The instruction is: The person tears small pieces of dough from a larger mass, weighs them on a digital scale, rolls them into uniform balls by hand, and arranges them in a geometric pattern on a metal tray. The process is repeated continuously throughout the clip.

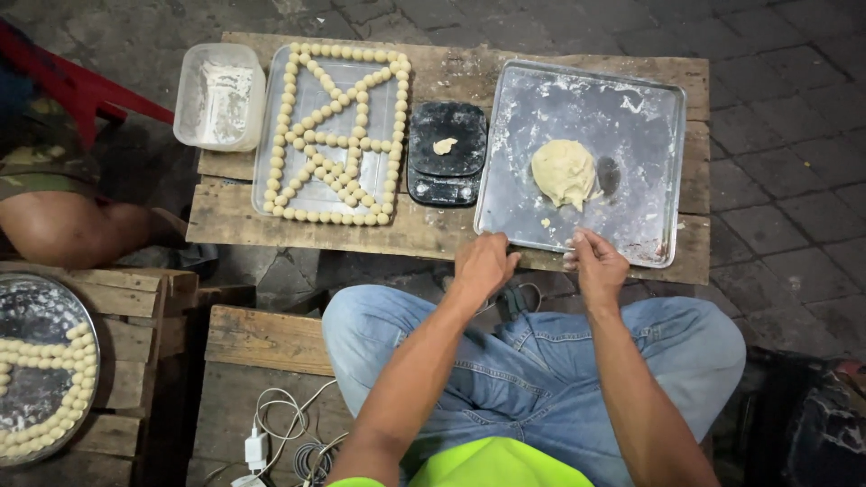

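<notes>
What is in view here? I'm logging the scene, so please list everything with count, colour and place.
wooden pallet table: one, weathered brown, centre
plastic tub: one, clear with white powder, far left on the table
left tray: one, metal, lined with many small pale dough balls
kitchen scale: one, black, between the trays, with a small dough piece on it
right tray: one, floured metal, on the table's right
dough lump: one, pale yellow, on the right tray
round tray: one, metal, with dough balls, lower left
cables and adapter: white, bottom
another person: at the left edge
left hand: at the right tray's near edge
right hand: at the right tray's near edge
</notes>
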